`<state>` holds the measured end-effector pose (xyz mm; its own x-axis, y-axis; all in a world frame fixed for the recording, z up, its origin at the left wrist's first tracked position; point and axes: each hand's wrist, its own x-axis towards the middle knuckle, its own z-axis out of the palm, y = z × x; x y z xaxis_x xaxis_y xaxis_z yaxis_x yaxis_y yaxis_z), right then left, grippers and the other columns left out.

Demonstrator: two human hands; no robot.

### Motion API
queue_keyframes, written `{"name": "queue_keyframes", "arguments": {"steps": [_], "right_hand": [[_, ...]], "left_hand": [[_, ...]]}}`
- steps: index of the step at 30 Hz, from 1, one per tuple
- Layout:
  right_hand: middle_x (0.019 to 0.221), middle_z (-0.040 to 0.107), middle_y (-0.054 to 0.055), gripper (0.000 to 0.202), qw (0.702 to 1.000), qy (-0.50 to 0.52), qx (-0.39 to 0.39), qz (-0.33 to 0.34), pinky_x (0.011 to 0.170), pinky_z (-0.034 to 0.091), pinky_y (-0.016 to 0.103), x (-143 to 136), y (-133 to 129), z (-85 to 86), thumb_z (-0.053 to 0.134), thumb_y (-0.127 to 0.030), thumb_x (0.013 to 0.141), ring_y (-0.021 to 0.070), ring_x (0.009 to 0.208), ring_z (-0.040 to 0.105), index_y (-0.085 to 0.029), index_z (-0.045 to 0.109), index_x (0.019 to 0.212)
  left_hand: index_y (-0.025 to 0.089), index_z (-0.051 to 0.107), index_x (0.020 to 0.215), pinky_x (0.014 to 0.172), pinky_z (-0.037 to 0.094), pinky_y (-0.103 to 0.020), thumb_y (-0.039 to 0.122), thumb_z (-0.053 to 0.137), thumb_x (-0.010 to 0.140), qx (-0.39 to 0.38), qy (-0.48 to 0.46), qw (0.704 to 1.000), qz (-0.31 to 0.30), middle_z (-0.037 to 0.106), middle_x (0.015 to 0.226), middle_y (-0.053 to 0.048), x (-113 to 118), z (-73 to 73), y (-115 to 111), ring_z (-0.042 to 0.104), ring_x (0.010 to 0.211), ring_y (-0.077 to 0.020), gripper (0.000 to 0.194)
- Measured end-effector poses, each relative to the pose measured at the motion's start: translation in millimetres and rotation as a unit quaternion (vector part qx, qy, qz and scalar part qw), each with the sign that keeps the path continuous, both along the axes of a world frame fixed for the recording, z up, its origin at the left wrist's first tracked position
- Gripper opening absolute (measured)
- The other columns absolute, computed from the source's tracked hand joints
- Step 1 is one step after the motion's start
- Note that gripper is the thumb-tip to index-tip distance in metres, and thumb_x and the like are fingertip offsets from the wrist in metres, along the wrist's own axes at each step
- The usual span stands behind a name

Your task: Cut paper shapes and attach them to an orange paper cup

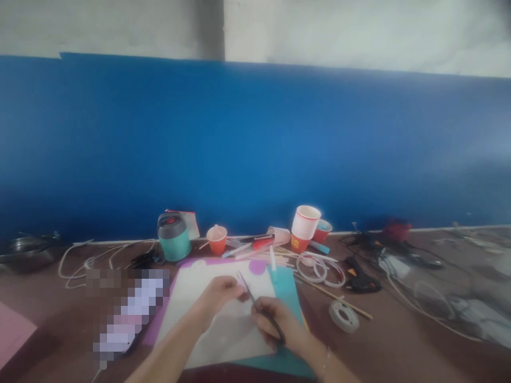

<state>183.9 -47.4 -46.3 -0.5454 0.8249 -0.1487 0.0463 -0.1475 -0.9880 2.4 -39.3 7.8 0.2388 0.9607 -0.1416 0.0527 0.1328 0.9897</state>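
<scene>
My right hand (275,322) grips a pair of scissors (252,298) with dark handles, its blades pointing up and to the left. Close to the blades, the fingertips of my left hand (221,295) are pinched on a small pale piece of paper (240,277), largely hidden by the fingers. Below both hands lies a large white sheet (187,319). It rests over a purple sheet (154,330) and a teal sheet (291,298). Near the white sheet's top edge are a purple round piece (257,267) and a white round piece (198,264).
Behind the sheets stand a teal jug (174,242), an orange paper cup (216,240) and a stack of paper cups (305,229). To the right are a tape roll (344,316), coiled tubing (315,267) and a black glue gun (361,279). A blurred-out phone (133,314) lies left.
</scene>
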Motion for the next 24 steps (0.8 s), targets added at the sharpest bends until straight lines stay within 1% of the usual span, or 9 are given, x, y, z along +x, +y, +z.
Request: {"name": "queue_keyframes", "arguments": {"steps": [5, 8, 15, 21, 24], "right_hand": [[0.034, 0.034, -0.013, 0.033, 1.000, -0.012, -0.013, 0.004, 0.029, 0.025, 0.015, 1.4, 1.7, -1.6, 0.062, -0.048, 0.068, 0.0038, 0.028, 0.031, -0.018, 0.049, 0.069], [0.034, 0.034, -0.013, 0.033, 1.000, -0.011, -0.014, 0.000, 0.029, 0.026, 0.015, 1.1, 2.7, -1.1, 0.062, -0.049, 0.067, 0.0040, 0.028, 0.031, -0.018, 0.049, 0.068], [0.035, 0.037, -0.012, 0.029, 1.000, -0.026, -0.007, -0.008, 0.030, 0.028, 0.015, 2.8, 5.2, -3.2, 0.061, -0.045, 0.069, 0.0043, 0.029, 0.033, -0.018, 0.049, 0.068], [0.037, 0.039, -0.011, 0.026, 0.998, -0.055, 0.005, -0.004, 0.030, 0.028, 0.015, 3.6, 3.3, 0.1, 0.060, -0.042, 0.071, 0.0042, 0.030, 0.034, -0.018, 0.049, 0.068], [0.035, 0.037, -0.012, 0.025, 0.999, -0.046, 0.001, -0.002, 0.030, 0.027, 0.015, 3.2, 2.2, 1.4, 0.058, -0.042, 0.071, 0.0043, 0.029, 0.033, -0.018, 0.049, 0.068]], "left_hand": [[0.013, 0.067, 0.066, 0.079, 0.041, -0.034, 0.033, 0.063, 0.064, -0.001, 0.013, 1.000, -0.014, 0.069, 0.071, -0.007, -2.5, -3.9, 2.8, 0.059, 0.074, -0.0212, 0.021], [0.013, 0.067, 0.066, 0.079, 0.041, -0.034, 0.034, 0.063, 0.065, 0.000, 0.017, 1.000, -0.007, 0.069, 0.070, -0.007, -1.7, -6.2, 2.5, 0.059, 0.072, -0.0209, 0.022], [0.014, 0.067, 0.066, 0.078, 0.041, -0.033, 0.036, 0.061, 0.068, 0.016, 0.012, 1.000, 0.022, 0.069, 0.071, -0.006, 2.6, -7.9, 1.1, 0.059, 0.075, -0.0209, 0.023], [0.014, 0.066, 0.066, 0.079, 0.040, -0.034, 0.037, 0.062, 0.067, 0.008, 0.026, 0.999, 0.022, 0.069, 0.071, -0.006, 1.4, -9.1, 2.5, 0.059, 0.075, -0.0208, 0.024], [0.014, 0.067, 0.068, 0.079, 0.040, -0.034, 0.037, 0.061, 0.067, 0.012, 0.022, 1.000, 0.017, 0.069, 0.071, -0.006, 0.4, -9.1, 2.6, 0.059, 0.075, -0.0208, 0.024]]}}
